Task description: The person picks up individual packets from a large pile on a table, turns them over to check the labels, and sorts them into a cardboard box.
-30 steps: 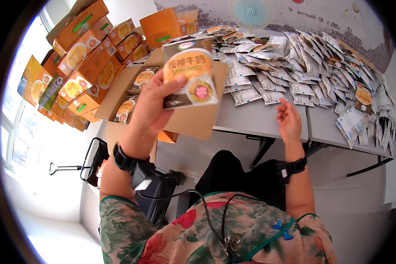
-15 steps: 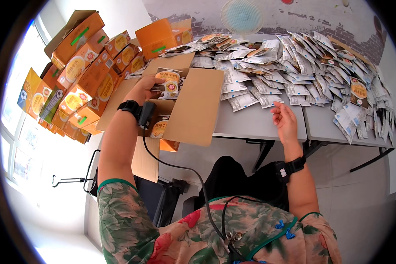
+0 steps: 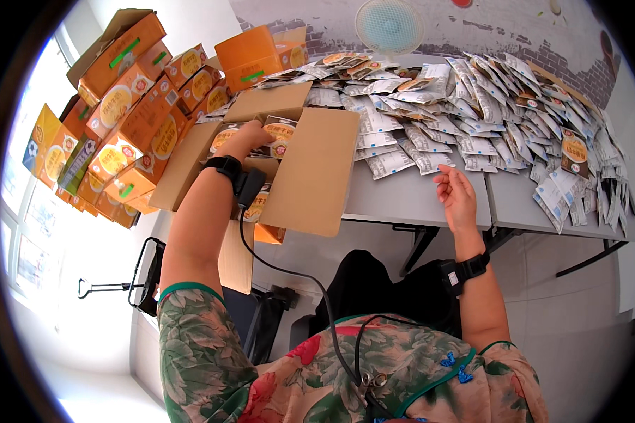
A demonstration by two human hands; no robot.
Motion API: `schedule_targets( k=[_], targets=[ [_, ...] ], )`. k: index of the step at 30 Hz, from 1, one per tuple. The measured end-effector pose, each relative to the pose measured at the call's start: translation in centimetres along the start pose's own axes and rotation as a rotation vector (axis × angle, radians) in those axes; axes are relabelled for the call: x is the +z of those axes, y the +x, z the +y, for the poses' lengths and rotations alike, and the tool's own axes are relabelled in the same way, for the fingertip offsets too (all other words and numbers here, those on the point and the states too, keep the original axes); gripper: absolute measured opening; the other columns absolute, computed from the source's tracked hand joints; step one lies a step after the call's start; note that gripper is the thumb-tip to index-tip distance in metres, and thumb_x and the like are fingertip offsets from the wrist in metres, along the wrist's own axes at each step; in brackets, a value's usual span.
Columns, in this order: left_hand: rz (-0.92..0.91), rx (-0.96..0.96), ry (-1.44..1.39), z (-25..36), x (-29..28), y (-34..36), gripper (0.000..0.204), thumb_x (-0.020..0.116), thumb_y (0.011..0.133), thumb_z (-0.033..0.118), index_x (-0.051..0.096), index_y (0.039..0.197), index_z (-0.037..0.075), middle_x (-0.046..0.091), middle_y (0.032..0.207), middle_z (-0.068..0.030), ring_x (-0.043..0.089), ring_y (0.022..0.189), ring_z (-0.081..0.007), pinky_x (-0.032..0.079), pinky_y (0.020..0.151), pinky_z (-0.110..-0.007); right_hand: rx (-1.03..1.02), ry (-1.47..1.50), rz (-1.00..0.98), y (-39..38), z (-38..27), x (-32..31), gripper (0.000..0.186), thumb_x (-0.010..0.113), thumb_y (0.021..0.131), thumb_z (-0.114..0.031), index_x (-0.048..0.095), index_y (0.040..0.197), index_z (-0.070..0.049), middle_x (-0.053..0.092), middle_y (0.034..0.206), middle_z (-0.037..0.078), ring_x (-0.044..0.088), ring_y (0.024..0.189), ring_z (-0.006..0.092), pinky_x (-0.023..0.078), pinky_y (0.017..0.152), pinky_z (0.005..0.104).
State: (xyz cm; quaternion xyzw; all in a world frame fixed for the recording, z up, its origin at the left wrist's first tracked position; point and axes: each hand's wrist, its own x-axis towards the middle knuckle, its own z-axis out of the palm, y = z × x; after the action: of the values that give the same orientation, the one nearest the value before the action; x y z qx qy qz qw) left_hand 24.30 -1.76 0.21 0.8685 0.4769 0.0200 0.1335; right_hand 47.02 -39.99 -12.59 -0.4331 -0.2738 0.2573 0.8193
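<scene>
An open cardboard box (image 3: 310,180) with its flaps spread stands to my left, packed with orange-and-white printed packets (image 3: 282,135). My left hand (image 3: 248,138) reaches down into it, fingers bent against the left edge of the packets in the far right part. Its fingertips are partly hidden there. More packets show on the far side of that hand and below the wrist, inside the box. My right hand (image 3: 456,197) hovers at the table's front edge, palm up, fingers loosely curled and apart, holding nothing. Nearest to it are white sachets (image 3: 425,156) at the pile's front.
A large heap of white and brown sachets (image 3: 473,106) covers the back of the grey table (image 3: 395,194). Orange cartons (image 3: 130,116) are stacked at the left, with an open orange carton (image 3: 248,60) behind the box. A black cable (image 3: 289,268) hangs from my left wrist.
My left hand has lowered the packets it held above the box down into it, among the others. My right hand has hardly moved.
</scene>
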Motion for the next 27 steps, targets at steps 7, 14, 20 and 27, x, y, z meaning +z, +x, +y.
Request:
schedule_targets(
  k=[7, 14, 20, 27],
  targets=[
    [0.032, 0.079, 0.341, -1.1, 1.1, 1.5, 0.042, 0.058, 0.08, 0.025, 0.056, 0.114, 0.001, 0.056, 0.116, -0.0187, 0.053, 0.107, -0.035, 0.043, 0.089, -0.039, -0.004, -0.013, -0.013, 0.0, 0.2, -0.2, 0.031, 0.042, 0.096, -0.023, 0.056, 0.109, 0.001, 0.06, 0.085, 0.006, 0.048, 0.066, 0.0061, 0.037, 0.056, 0.0192],
    [0.083, 0.219, 0.291, -0.8, 0.8, -0.7, 0.039, 0.055, 0.079, 0.019, 0.056, 0.114, 0.002, 0.057, 0.116, -0.018, 0.054, 0.106, -0.0339, 0.044, 0.088, -0.04, -0.011, -0.063, -0.018, -0.2, 0.1, -0.2, 0.031, 0.043, 0.096, -0.024, 0.056, 0.109, 0.0, 0.06, 0.085, 0.005, 0.048, 0.065, 0.0057, 0.038, 0.057, 0.0186],
    [0.221, 0.364, 0.227, 0.9, 1.3, 0.6, 0.031, 0.053, 0.077, 0.016, 0.059, 0.101, -0.001, 0.06, 0.105, -0.0229, 0.055, 0.101, -0.038, 0.044, 0.086, -0.043, -0.041, -0.155, 0.035, 0.0, 0.4, -1.6, 0.03, 0.046, 0.093, -0.029, 0.058, 0.107, -0.005, 0.062, 0.084, 0.002, 0.047, 0.064, 0.0039, 0.038, 0.055, 0.0174],
    [0.02, 0.587, -0.633, 13.4, -2.2, -7.3, 0.041, 0.057, 0.088, 0.024, 0.051, 0.123, 0.004, 0.057, 0.113, -0.0112, 0.052, 0.105, -0.0162, 0.04, 0.089, -0.031, -0.077, -0.096, -0.061, 0.1, 1.1, -0.5, 0.028, 0.043, 0.095, -0.026, 0.058, 0.107, -0.005, 0.06, 0.085, 0.002, 0.05, 0.067, 0.0057, 0.04, 0.057, 0.0186]
  ],
)
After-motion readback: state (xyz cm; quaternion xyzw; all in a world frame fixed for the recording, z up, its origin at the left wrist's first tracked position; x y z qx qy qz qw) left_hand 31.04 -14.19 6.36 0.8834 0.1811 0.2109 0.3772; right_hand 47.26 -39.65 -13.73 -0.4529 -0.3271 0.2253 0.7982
